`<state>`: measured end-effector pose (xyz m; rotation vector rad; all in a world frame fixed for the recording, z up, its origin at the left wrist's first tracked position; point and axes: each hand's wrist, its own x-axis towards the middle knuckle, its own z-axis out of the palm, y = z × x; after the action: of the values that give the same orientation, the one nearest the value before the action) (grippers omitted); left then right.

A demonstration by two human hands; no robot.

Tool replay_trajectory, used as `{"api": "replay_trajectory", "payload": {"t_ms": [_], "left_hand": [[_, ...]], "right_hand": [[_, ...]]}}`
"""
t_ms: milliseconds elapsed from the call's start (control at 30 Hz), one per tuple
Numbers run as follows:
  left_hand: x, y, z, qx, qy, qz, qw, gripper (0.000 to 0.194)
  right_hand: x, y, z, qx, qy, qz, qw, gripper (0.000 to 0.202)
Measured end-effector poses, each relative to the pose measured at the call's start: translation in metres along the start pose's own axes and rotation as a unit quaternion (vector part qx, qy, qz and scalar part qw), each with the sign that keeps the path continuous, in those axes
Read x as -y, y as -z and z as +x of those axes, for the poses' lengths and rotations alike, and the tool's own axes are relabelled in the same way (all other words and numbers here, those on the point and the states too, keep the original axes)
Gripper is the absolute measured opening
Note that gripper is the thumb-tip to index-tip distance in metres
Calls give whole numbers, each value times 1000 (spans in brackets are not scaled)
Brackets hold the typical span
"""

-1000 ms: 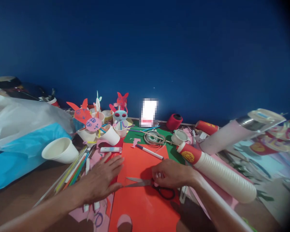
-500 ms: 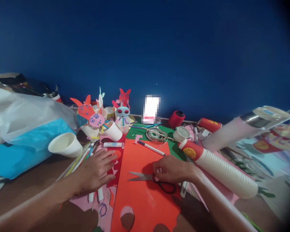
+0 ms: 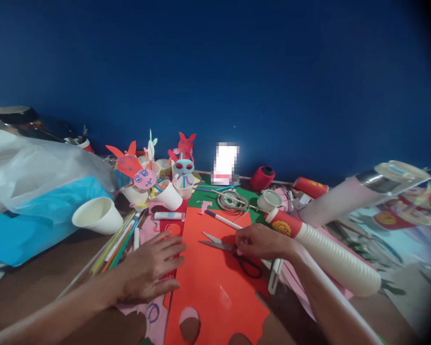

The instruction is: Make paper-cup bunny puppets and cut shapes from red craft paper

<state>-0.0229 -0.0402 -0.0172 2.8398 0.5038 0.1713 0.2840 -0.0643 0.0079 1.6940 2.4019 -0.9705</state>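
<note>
My right hand point(image 3: 264, 243) is closed at the pivot of a pair of scissors point(image 3: 249, 266). The metal blades stand apart and point left over a large orange-red paper sheet point(image 3: 215, 287), with the black handles toward me. Part of the grip is hidden by the fingers. Over the sheet's left edge, my left hand point(image 3: 154, 266) is open, palm down and fingers spread, holding nothing. The sheet has rounded cut-outs near its front edge. Beyond my right hand lies a white marker point(image 3: 222, 219) with a dark cap.
On the left, a paper cup point(image 3: 97, 215) lies tipped beside blue material point(image 3: 57, 211). Paper puppets in cups point(image 3: 170, 195) stand at the back. To the right are a stack of cups point(image 3: 337, 258), a white utility knife point(image 3: 275, 276) and a tall bottle point(image 3: 345, 197).
My right hand has moved away from me and slightly right, and the scissors with it. My left hand has shifted right and slightly nearer, onto the edge of the orange-red sheet.
</note>
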Motion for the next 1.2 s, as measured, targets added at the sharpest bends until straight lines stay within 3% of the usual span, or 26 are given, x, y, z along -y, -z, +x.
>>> {"api": "replay_trajectory", "payload": {"t_ms": [233, 367, 467, 567, 700, 767, 833, 933, 1067, 1200], "left_hand": [[-5, 13, 18, -54, 20, -33, 998, 21], [-11, 10, 42, -105, 60, -107, 987, 23], [-16, -1, 64, -156, 144, -230, 950, 22], [-17, -9, 78, -159, 223, -359, 892, 21], [-14, -11, 83, -146, 243, -444, 850, 23], [-13, -11, 82, -149, 252, -447, 846, 21], [-12, -9, 81, -146, 266, -444, 843, 21], [-10, -4, 80, -137, 289, -451, 833, 22], [-7, -2, 77, -138, 298, -452, 829, 20], [-4, -4, 76, -146, 295, -441, 835, 21]], "right_hand": [[3, 1, 0, -37, 25, 68, 997, 12], [15, -13, 14, -140, 30, 206, 968, 12], [21, -30, 27, -170, 14, 336, 926, 15], [25, -44, 36, -181, 10, 431, 884, 16], [28, -52, 39, -196, 10, 461, 865, 16], [29, -52, 37, -195, 13, 438, 877, 19], [28, -48, 35, -192, 21, 367, 910, 22], [26, -41, 30, -215, 24, 157, 964, 20], [29, -36, 28, -204, -6, -86, 975, 24], [32, -30, 20, -116, -23, -155, 981, 21]]}}
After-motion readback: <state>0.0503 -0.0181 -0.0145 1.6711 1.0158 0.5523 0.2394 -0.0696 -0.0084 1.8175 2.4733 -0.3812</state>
